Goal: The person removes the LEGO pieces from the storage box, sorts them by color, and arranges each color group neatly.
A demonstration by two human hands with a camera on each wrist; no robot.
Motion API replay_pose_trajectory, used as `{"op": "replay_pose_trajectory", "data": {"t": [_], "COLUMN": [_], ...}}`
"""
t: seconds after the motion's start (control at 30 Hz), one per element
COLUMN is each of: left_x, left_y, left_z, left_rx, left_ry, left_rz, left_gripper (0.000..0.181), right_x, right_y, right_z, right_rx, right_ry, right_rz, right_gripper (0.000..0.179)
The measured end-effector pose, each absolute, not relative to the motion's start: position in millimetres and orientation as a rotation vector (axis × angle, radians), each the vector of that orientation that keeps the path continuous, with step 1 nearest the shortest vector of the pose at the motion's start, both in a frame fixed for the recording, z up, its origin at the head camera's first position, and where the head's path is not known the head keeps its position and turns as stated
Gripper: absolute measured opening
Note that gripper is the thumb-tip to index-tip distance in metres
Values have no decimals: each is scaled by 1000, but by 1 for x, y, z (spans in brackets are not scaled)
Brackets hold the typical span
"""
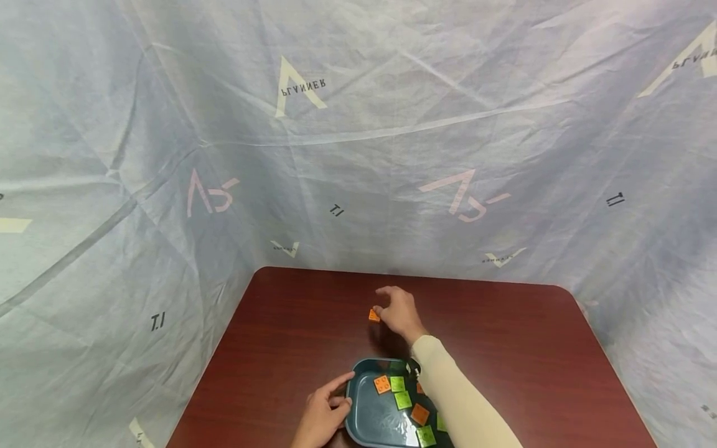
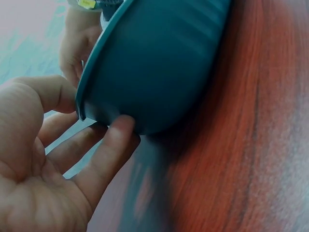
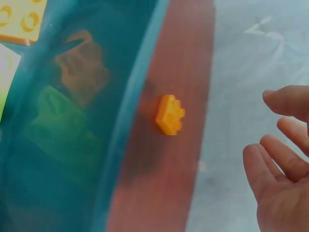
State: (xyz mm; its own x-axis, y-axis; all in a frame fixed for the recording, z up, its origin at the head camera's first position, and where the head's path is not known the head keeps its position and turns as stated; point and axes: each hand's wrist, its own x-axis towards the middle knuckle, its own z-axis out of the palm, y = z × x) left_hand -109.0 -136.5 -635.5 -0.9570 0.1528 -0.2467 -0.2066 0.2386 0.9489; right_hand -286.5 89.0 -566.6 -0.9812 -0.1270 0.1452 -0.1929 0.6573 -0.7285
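Observation:
A dark teal plastic tray [image 1: 366, 423] stands at the near side of the table. My left hand [image 1: 320, 414] holds its left side, with fingers against the rim and outer wall [image 2: 154, 67] in the left wrist view. Beyond the tray, an orange toy building block [image 3: 169, 115] lies on its side on the table, studs showing. Over that block reaches my right hand [image 1: 401, 313], thumb and fingers spread apart. In the right wrist view a gap separates the hand [image 3: 280, 164] from the block, and nothing is in its grasp.
Inside the tray lie several green blocks [image 1: 403, 400] and orange blocks [image 1: 382, 384]. My right sleeve [image 1: 462, 395] hides the tray's right part. The reddish-brown table [image 1: 269, 361] is bordered by hanging grey sheeting [image 1: 392, 155] at the back and sides.

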Motion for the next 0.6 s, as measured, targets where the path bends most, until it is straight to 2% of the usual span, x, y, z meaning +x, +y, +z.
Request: {"op": "replay_pose_trajectory", "data": {"t": [0.6], "left_x": [-108], "left_y": [-137], "left_z": [-636], "left_rx": [-36], "left_ry": [2212], "left_rz": [1799], "left_gripper": [53], "right_x": [-221], "right_y": [113], "right_z": [-525], "right_rx": [412], "right_ry": [-2709], "right_rz": [1293], "right_gripper": [40]}}
